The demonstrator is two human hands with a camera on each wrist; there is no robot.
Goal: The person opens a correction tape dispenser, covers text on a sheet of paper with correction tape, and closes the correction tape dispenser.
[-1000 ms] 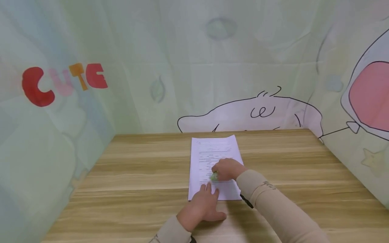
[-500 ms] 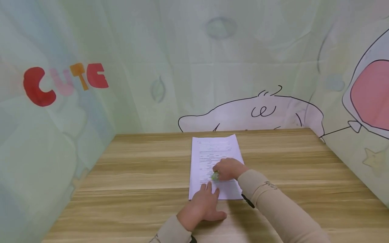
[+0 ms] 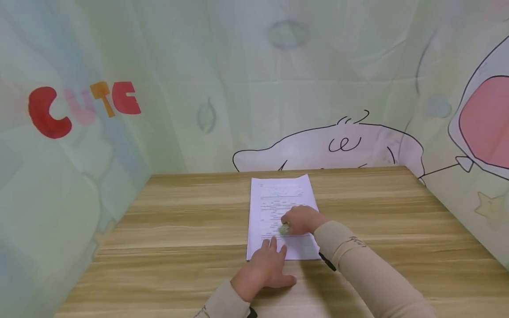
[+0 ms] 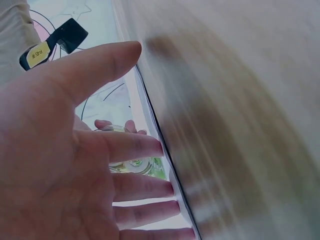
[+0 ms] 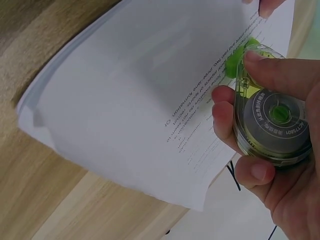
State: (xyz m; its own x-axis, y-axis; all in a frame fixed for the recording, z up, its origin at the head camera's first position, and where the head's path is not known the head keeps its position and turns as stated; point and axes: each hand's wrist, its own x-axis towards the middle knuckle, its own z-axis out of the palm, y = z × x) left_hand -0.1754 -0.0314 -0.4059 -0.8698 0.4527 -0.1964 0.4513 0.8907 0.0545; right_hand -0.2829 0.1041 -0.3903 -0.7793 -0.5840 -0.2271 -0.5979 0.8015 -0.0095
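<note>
A stack of printed white paper [image 3: 254, 221] lies on the wooden table, its lines of text running across the page. On its lower part, my right hand [image 3: 304, 220] grips a green, see-through correction tape dispenser [image 5: 275, 120]. The thumb presses its upper side and the fingers curl beneath. Its green tip [image 5: 234, 64] is at the printed lines; whether it touches the page cannot be told. My left hand [image 3: 268, 267] has its fingers spread straight over the paper's near edge, and its thumb rests on the table. Beyond those fingers, the left wrist view partly shows the dispenser [image 4: 137, 164].
The wooden table [image 3: 179, 238] extends to both sides of the paper. Pale printed curtains [image 3: 179, 110] stand along its back and sides, with cartoon drawings and coloured letters. One far corner of the paper lifts slightly.
My right hand has shifted a little to the right across the page with the correction tape dispenser. The left hand has stayed on the paper's near edge.
</note>
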